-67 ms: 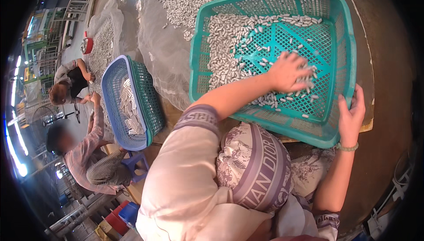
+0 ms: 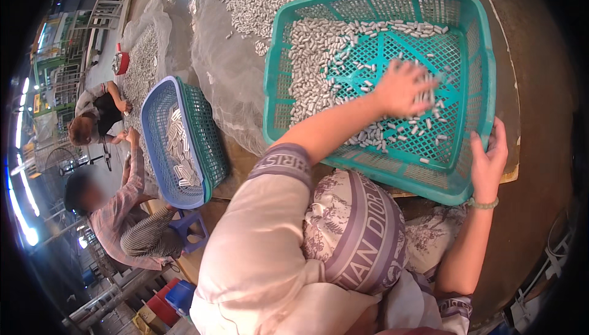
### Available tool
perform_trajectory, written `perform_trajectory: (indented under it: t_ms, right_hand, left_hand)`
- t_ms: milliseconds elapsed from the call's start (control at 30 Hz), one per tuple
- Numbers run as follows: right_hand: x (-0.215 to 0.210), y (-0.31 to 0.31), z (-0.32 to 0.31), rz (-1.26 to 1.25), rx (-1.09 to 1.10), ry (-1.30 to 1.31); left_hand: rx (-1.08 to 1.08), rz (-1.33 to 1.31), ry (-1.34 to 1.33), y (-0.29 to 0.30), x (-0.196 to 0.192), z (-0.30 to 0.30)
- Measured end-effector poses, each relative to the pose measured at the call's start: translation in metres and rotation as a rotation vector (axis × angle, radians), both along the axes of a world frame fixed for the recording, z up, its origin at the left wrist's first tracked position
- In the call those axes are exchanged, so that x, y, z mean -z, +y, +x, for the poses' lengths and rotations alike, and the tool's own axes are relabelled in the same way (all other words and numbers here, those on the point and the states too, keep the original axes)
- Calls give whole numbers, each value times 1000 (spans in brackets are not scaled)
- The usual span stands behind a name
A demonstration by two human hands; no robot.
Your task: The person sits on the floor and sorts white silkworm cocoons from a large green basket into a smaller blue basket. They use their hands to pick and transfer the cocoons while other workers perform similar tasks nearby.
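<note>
**Teal basket, hands at work**

Teal plastic basket (image 2: 475,59) lies tilted on the surface, pale cocoons (image 2: 313,53) heaped along its far and left sides. Left hand (image 2: 402,89) lies spread flat among them, grip open, holding nothing. Right hand (image 2: 489,157) closes its grip on the basket's near right rim. Blue basket (image 2: 161,114) sits well apart, left.

A pale pink sleeve (image 2: 257,255) with a grey lettered cuff band; a green bead bracelet (image 2: 483,204) beside the teal basket (image 2: 485,120).
</note>
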State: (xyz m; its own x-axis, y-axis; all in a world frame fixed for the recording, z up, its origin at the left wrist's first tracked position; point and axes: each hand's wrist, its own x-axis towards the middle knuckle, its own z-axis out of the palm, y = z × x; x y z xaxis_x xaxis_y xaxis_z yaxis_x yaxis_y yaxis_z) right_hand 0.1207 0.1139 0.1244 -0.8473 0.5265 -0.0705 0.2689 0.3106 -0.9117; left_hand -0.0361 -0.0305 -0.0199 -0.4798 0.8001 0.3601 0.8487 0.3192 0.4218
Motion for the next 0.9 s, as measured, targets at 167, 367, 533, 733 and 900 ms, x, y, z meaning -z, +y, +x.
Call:
perform_trajectory:
  t_ms: [167,367,533,733,900]
  right_hand:
    - [7,2,3,-3,3,27]
    - [7,5,-1,-15,10,2]
    - [8,8,-1,-9,7,-14]
    - [8,6,1,-17,-11,27]
    - [4,5,2,-35,7,-16]
  left_hand:
    - [-533,-195,309,-60,43,-95]
    - [-692,-551,-159,-142,25,-34]
    - [-662,-631,-629,-97,-23,29]
    - [-610,-298,-225,-129,2,-30]
    - [-471,-796,-46,-162,20,9]
